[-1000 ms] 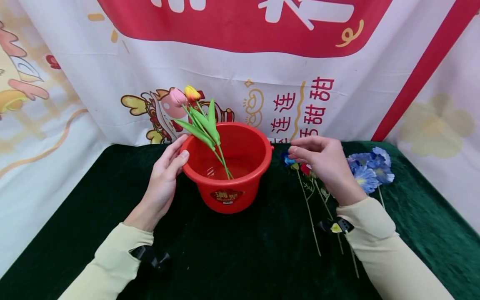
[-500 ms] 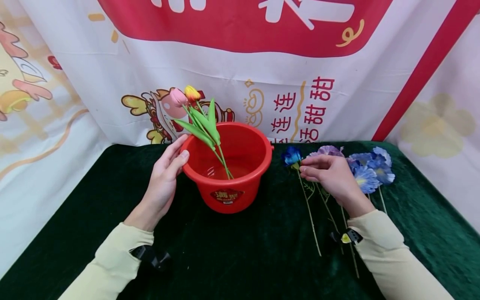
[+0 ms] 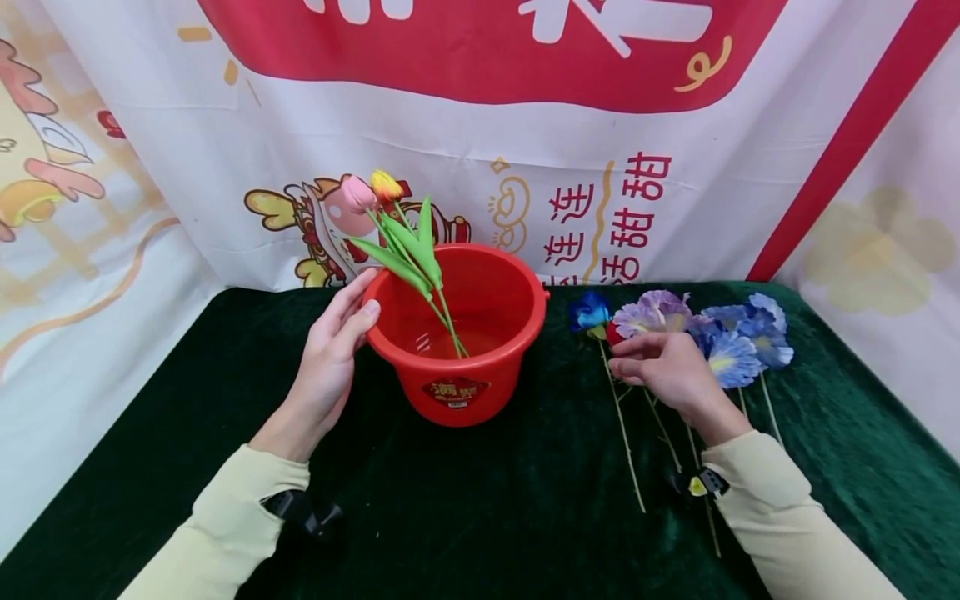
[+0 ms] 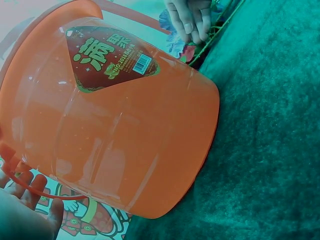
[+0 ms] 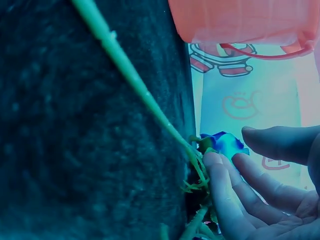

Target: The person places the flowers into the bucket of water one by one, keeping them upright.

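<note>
A red plastic bucket (image 3: 457,400) stands upright on the dark green cloth, with a pink tulip (image 3: 358,193) and a yellow-red tulip (image 3: 386,187) leaning inside. My left hand (image 3: 318,371) holds the bucket's left side near the rim; its fingers lie by the thin handle (image 4: 60,196) in the left wrist view. My right hand (image 3: 675,371) hovers over the flowers on the right, thumb apart from the fingers, holding nothing. Its fingertips are nearest a red flower (image 3: 613,333), mostly hidden, and the blue rose (image 3: 588,312), whose stem lies on the cloth.
Purple (image 3: 654,313) and light-blue flowers (image 3: 750,337) lie at the right, stems toward me. A printed white-and-red curtain (image 3: 450,125) hangs behind the green-covered table (image 3: 465,517). Black cameras are strapped at both wrists.
My right hand has moved right and slightly nearer to me, uncovering the blue rose and purple flower. The left hand and bucket have stayed put.
</note>
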### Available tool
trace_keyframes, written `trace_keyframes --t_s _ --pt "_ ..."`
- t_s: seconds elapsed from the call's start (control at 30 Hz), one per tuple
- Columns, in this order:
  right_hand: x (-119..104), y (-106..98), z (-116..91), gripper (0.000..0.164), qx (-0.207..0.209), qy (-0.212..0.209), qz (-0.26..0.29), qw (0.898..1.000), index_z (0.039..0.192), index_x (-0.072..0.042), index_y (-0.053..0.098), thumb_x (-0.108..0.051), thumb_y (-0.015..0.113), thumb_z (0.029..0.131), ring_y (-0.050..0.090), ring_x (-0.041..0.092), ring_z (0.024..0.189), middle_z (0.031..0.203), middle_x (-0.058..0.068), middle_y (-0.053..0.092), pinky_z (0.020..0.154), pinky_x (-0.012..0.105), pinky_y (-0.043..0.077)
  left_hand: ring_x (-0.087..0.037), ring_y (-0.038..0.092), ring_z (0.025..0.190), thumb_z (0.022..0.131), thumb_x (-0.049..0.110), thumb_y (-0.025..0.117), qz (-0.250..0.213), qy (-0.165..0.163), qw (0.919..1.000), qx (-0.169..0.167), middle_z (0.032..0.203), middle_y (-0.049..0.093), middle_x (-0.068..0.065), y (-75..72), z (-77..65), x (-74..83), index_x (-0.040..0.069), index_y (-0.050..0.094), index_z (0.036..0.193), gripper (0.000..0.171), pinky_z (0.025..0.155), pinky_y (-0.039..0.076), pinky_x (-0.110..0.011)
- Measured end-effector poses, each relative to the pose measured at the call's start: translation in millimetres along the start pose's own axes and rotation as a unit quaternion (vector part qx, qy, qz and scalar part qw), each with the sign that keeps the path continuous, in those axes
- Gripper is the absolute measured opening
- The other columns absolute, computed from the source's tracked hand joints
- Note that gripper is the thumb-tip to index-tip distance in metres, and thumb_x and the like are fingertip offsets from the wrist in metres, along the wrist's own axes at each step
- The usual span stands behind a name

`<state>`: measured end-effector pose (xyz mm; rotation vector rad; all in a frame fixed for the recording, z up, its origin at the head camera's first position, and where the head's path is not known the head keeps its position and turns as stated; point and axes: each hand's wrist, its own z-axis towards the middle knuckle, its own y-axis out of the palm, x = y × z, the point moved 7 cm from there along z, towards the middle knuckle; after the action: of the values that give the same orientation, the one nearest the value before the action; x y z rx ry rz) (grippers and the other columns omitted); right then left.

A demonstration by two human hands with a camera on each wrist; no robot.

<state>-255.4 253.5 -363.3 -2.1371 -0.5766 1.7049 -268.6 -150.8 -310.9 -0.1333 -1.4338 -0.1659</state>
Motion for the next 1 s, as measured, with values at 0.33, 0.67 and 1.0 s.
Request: trace_keyframes --t_s 0.33,0.67,1.0 --pt "9 -1 -1 0.041 0.003 0.028 -0.083 0.996 0.134 -0.006 0.072 -0.030 0.073 0.101 0.070 0.021 0.104 0.132 0.018 0.073 0.086 0.034 0.058 -0.018 0.040 0.154 0.113 0.038 0.050 -0.008 0.003 1.0000 -0.002 0.172 0.038 0.005 3.5 1.1 -3.2 0.028 0.032 0.168 0.059 0.128 0.035 -0.040" --pt "8 4 2 0.037 -0.002 0.034 -0.106 0.994 0.130 -0.007 0.076 -0.028 0.075 0.100 0.068 0.021 0.099 0.121 0.012 0.078 0.077 0.028 0.055 -0.019 0.040 0.154 0.113 0.038 0.051 -0.004 0.006 1.0000 0.000 0.171 0.038 0.005 3.2 0.4 -1.8 0.027 0.032 0.168 0.059 0.128 0.034 -0.041" --pt "3 11 2 0.036 -0.019 0.032 -0.081 0.996 0.131 -0.009 0.076 -0.027 0.075 0.100 0.063 0.029 0.120 0.143 0.020 0.066 0.090 0.040 0.055 -0.019 0.040 0.153 0.112 0.039 0.051 -0.002 0.005 1.0000 0.003 0.171 0.038 0.005 -0.1 -0.6 -0.2 0.027 0.032 0.168 0.059 0.126 0.037 -0.037"
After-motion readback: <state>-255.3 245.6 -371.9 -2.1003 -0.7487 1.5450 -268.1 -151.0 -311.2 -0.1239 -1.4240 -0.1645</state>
